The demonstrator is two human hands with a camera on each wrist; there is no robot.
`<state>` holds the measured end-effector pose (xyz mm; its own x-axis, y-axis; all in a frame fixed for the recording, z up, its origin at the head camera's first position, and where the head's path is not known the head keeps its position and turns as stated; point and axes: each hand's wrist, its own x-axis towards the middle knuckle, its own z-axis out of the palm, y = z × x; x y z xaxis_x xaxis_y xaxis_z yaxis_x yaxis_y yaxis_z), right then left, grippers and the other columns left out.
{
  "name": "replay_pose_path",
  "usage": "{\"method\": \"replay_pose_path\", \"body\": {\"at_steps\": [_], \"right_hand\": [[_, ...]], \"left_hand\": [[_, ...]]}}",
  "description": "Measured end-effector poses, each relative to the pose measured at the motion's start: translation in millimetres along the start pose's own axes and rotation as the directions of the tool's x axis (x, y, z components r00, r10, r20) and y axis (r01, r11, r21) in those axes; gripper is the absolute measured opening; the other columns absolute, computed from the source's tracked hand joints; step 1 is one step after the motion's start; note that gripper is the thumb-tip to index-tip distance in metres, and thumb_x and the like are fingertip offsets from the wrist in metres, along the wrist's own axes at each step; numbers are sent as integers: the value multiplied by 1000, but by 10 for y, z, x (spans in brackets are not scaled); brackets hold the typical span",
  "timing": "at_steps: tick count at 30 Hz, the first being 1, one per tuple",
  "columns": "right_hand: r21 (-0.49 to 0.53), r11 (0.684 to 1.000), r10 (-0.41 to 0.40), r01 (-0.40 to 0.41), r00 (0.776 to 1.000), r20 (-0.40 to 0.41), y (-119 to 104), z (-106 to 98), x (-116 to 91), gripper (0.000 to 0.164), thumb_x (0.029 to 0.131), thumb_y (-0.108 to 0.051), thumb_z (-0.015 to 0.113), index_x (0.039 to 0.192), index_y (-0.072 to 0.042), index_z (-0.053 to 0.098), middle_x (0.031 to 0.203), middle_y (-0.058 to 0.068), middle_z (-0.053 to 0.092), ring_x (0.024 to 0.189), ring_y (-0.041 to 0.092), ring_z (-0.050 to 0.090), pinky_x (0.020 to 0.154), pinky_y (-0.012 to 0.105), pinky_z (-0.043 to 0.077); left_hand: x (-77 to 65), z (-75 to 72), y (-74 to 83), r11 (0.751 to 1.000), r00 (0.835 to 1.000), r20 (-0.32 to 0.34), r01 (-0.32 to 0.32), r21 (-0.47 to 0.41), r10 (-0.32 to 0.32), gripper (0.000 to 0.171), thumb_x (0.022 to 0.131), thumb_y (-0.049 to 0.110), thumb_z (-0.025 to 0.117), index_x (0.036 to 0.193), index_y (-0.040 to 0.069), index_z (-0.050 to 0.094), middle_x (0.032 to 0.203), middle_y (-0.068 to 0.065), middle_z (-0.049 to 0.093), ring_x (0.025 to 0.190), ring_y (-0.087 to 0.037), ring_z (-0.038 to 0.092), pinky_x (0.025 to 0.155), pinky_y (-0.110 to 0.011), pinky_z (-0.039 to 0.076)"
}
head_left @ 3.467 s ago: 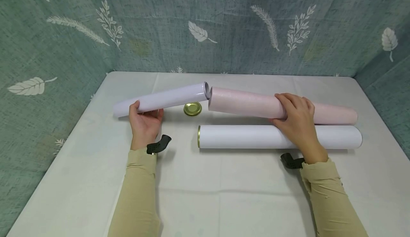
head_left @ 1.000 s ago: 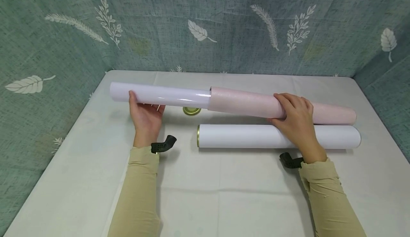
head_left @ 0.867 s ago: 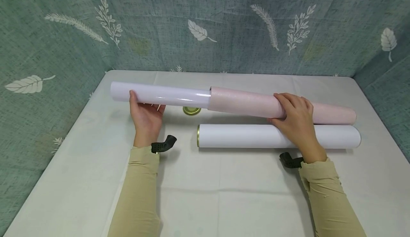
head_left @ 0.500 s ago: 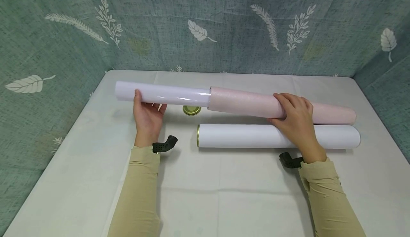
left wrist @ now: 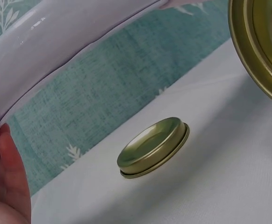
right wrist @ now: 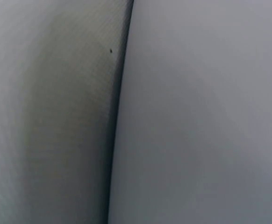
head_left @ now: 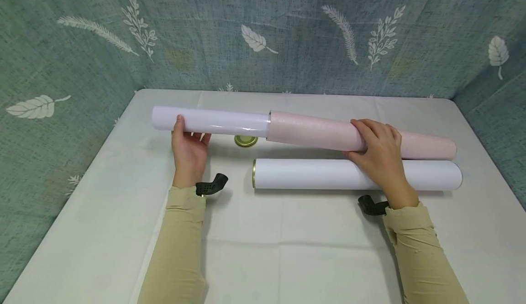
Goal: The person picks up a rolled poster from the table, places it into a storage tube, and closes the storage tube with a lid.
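Note:
In the head view my left hand (head_left: 190, 155) holds a glossy white roll of paper (head_left: 226, 121), thumb in front and fingers underneath. The roll's right end sits inside the left mouth of a pink cardboard tube (head_left: 312, 129). My right hand (head_left: 380, 155) grips that tube from above, around its middle. Behind and below the roll lies a round gold lid (head_left: 245, 141), partly covered by it. The left wrist view shows the roll's seam edge along its underside and the lid (left wrist: 152, 147) on the table.
A white tube (head_left: 308, 175) with a gold-rimmed left end lies in front of the pink one, under my right wrist. Its gold end cap (left wrist: 267, 42) looms in the left wrist view. Leaf-patterned green cloth (head_left: 205, 44) walls the white table.
The roll was first tilted at the tube's mouth, then lined up with it. Since then my left hand has pushed it rightward, slightly deeper. My right hand has stayed in place.

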<state>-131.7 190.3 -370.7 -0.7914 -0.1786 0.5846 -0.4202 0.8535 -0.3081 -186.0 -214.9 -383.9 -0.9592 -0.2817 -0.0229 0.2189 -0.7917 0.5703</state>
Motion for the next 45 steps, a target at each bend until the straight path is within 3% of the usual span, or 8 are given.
{"method": "replay_pose_path", "body": {"at_steps": [6,12,15,21,30,45], "right_hand": [[-3,1000,3,-3,1000,3,-5,-1,1,72,57,-20,85,122,-14,53,120,10,50,111,30,42,96,49,17],[-4,1000,0,0,1000,4,-4,-1,5,72,57,-20,85,122,-14,53,120,10,50,111,30,42,96,49,17],[-3,1000,2,-2,1000,7,-3,-1,4,72,58,-20,85,122,-14,53,120,10,50,111,30,41,97,49,16],[-2,1000,0,0,1000,3,-2,-1,4,72,57,-19,85,122,-14,53,120,9,50,111,30,42,97,50,17],[0,1000,0,0,1000,2,-10,-6,8,72,57,-19,85,122,-14,53,119,10,50,111,30,42,97,50,16],[-5,1000,7,-7,1000,12,-1,-5,-2,72,58,-20,84,122,-15,53,120,10,50,111,29,41,97,50,16]], "left_hand": [[-2,5,-13,997,997,8,-71,37,70,51,80,21,68,121,22,37,111,-6,45,95,-23,51,80,-37,43],[-6,20,1,979,983,-20,-180,91,183,67,77,13,70,125,28,27,118,-8,42,95,-26,52,78,-36,43],[-3,14,10,975,979,-29,-199,95,202,70,76,10,71,126,28,26,119,-8,42,94,-27,53,77,-36,43],[5,-15,18,980,983,-26,-178,88,181,60,80,15,67,125,28,28,119,-8,41,97,-28,52,79,-38,43],[-13,-32,26,985,988,34,-156,80,153,49,85,19,62,124,27,33,115,-9,44,96,-28,53,82,-39,41],[-10,-34,31,991,992,10,-124,50,124,41,84,21,62,118,22,39,110,-9,48,88,-26,56,79,-39,42]]}}
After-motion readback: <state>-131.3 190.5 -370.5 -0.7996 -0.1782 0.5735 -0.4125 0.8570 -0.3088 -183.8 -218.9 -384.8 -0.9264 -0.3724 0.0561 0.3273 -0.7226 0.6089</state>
